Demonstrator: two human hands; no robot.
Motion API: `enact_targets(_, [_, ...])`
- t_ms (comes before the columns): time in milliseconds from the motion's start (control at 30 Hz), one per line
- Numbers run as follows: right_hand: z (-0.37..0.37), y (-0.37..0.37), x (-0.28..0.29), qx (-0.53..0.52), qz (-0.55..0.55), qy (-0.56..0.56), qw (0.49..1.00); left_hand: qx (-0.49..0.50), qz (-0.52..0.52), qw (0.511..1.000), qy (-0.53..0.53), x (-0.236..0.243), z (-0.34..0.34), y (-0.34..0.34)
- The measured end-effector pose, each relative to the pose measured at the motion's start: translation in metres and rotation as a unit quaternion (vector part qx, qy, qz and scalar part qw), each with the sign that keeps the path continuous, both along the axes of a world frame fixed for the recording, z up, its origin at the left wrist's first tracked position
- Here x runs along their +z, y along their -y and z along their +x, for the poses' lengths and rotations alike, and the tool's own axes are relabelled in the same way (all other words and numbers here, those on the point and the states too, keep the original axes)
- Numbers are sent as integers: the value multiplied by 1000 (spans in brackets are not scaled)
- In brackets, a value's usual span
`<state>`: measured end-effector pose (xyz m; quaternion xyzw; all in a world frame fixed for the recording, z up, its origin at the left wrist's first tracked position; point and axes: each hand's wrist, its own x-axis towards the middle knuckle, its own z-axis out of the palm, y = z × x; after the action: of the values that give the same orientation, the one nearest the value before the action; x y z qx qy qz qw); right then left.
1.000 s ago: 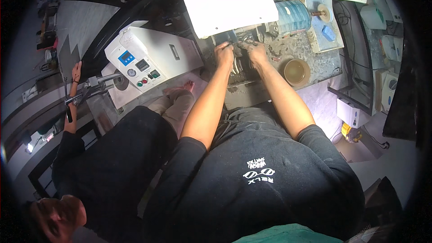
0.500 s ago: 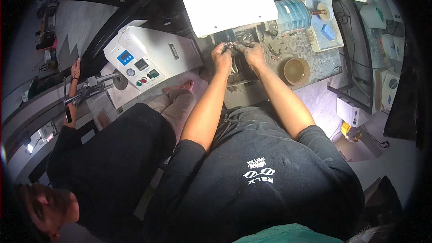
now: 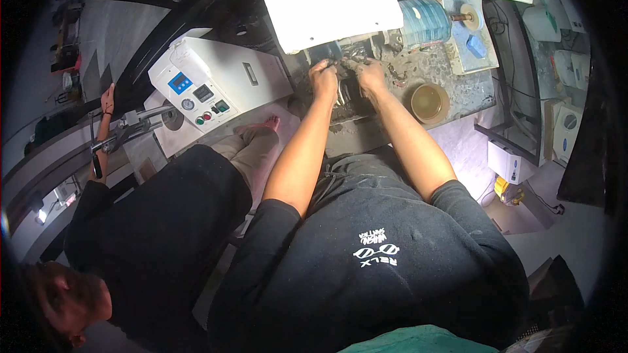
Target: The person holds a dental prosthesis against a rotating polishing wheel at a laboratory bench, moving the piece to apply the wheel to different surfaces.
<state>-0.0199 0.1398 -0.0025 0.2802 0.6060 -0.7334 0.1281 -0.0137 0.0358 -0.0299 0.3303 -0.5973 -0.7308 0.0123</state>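
And the left hand [image 3: 323, 80] and right hand [image 3: 371, 78] are a touch wider apart than half a second ago, both in just before the white cover [image 3: 333, 10], while the co-worker [image 3: 160, 222] leans slightly farther left. That cover blocks the view behind it (a big glare, too). Bowl [image 3: 446, 108] to the right on the muddy bench [image 3: 468, 95], blue jug [image 3: 425, 23] beyond, white machine [image 3: 232, 75] left. Fingers on both hands are curled; whether they're grasping something there, in the shadow between the fingertips, I can't tell.
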Motion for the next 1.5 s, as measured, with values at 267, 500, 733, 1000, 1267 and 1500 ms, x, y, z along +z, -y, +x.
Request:
enact_targets(267, [1, 6, 9, 32, 39, -16, 999, 3, 23, 1000, 19, -10, 1, 19])
enact_targets(500, [0, 1, -10, 22, -13, -33, 999, -41, -10, 999, -3, -5, 1, 13])
enact_targets(733, [9, 5, 1, 36, 13, -51, 998, -83, -100, 985, -117, -41, 10, 16])
enact_targets(1000, [9, 7, 4, 27, 0, -79, 996, -63, -26, 994, -84, -51, 7, 13])
enact_targets(1267, [1, 0, -1, 45, 85, 0, 995, -109, 71, 991, -9, -14, 0, 14])
enact_targets(1500, [0, 2, 6, 8, 3, 17, 1000, -22, -69, 997, 11, -11, -2, 7])
